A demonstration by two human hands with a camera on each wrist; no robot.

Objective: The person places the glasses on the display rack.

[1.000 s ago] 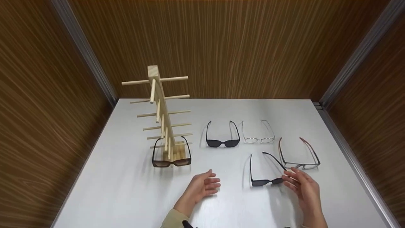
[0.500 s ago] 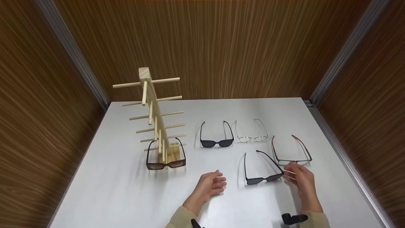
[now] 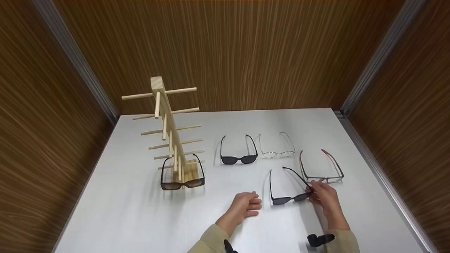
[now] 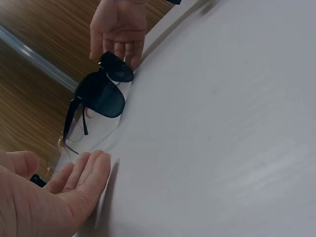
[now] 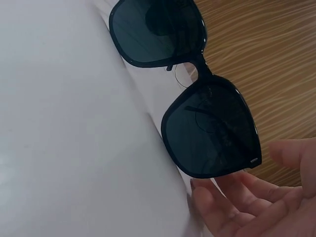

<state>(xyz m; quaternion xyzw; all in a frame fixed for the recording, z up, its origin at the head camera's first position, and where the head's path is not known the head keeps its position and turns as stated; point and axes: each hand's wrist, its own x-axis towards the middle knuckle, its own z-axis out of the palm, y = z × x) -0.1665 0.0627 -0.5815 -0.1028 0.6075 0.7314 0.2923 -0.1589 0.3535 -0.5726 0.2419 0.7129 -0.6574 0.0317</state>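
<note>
Black sunglasses (image 3: 282,201) stand on the white table with their temples unfolded toward the back. My right hand (image 3: 325,200) is at their right corner, thumb on one side and fingers on the other. In the right wrist view, the thumb (image 5: 291,153) appears apart from the frame, and the fingertips lie close under the lens (image 5: 212,133); contact is unclear. To the left of these sunglasses, my left hand (image 3: 244,205) hovers over the table, holding nothing, with fingers loosely extended. Just behind the right hand sit glasses with reddish temples (image 3: 330,159).
A wooden peg rack (image 3: 172,131) stands at left, with brown sunglasses (image 3: 172,186) on a low peg. Farther back are another pair of black sunglasses (image 3: 230,160) and thin wire-framed glasses (image 3: 270,154). Wood-grain panels (image 3: 228,52) surround the white table (image 3: 116,211).
My right hand has moved left onto the sunglasses' right corner. The left hand has shifted right toward them. The whole view has drifted slightly; the glasses stay in place on the table.
</note>
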